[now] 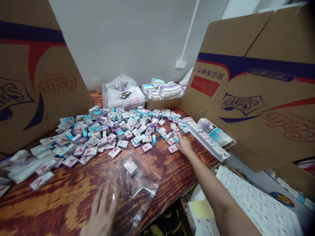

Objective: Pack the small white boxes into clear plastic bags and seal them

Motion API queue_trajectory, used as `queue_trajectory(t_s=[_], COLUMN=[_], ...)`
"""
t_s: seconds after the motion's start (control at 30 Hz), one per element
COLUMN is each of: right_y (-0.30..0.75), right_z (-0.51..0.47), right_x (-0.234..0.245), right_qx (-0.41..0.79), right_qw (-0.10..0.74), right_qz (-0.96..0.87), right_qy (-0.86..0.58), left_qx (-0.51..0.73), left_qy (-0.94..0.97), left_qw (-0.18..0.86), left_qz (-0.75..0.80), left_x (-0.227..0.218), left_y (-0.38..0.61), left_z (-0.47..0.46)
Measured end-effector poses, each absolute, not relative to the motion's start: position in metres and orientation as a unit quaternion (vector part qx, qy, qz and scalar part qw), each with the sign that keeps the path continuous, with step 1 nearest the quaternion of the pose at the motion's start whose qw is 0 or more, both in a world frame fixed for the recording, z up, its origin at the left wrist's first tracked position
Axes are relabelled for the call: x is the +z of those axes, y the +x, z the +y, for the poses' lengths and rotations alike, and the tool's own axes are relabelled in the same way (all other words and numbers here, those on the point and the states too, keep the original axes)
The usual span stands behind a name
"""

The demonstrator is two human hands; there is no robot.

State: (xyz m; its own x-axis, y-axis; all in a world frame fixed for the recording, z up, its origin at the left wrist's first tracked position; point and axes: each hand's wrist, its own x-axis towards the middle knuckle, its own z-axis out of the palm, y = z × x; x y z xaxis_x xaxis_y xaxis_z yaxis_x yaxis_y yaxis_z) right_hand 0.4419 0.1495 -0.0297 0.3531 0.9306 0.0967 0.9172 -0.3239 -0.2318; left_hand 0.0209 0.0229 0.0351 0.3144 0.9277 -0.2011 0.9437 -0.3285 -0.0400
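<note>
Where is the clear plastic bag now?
In the head view, the clear plastic bag lies on the wooden table, against the left hand, below the small boxes.

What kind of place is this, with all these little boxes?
Likely a small packing or stock room: small printed boxes heaped on a wooden table, a clear plastic bag, and a Sprite cardboard carton alongside.

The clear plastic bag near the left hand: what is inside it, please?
One small printed box seems to lie inside the clear plastic bag. The part beneath the left hand is covered, so anything there cannot be seen.
</note>
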Motion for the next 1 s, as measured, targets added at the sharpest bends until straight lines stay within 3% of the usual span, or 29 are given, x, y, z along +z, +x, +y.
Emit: queue_trajectory(t_s=[0.17, 0.3, 0.53, 0.83, 1.0], right_y=[0.456, 0.459, 0.430, 0.393, 0.401], right_z=[0.137, 0.131, 0.117, 0.102, 0.101], right_x=[-0.008, -0.001, -0.025, -0.011, 0.003], right_qx=[0.068, 0.163, 0.095, 0.080, 0.194], right_qw=[0.131, 0.066, 0.022, 0.061, 0.222], right_qz=[-0.700, -0.831, -0.825, -0.778, -0.753], right_qy=[-0.699, -0.528, -0.556, -0.620, -0.588], left_qx=[-0.084, -0.056, -0.003, -0.003, 0.030], left_qy=[0.801, 0.802, 0.807, 0.813, 0.829], left_qw=[0.043, 0.051, 0.049, 0.051, 0.017], left_qz=[0.591, 0.593, 0.588, 0.579, 0.559], left_x=[0.028, 0.025, 0.028, 0.026, 0.029], left_y=[0.016, 0.015, 0.017, 0.017, 0.016], left_z=[0.023, 0.022, 0.019, 0.016, 0.016])
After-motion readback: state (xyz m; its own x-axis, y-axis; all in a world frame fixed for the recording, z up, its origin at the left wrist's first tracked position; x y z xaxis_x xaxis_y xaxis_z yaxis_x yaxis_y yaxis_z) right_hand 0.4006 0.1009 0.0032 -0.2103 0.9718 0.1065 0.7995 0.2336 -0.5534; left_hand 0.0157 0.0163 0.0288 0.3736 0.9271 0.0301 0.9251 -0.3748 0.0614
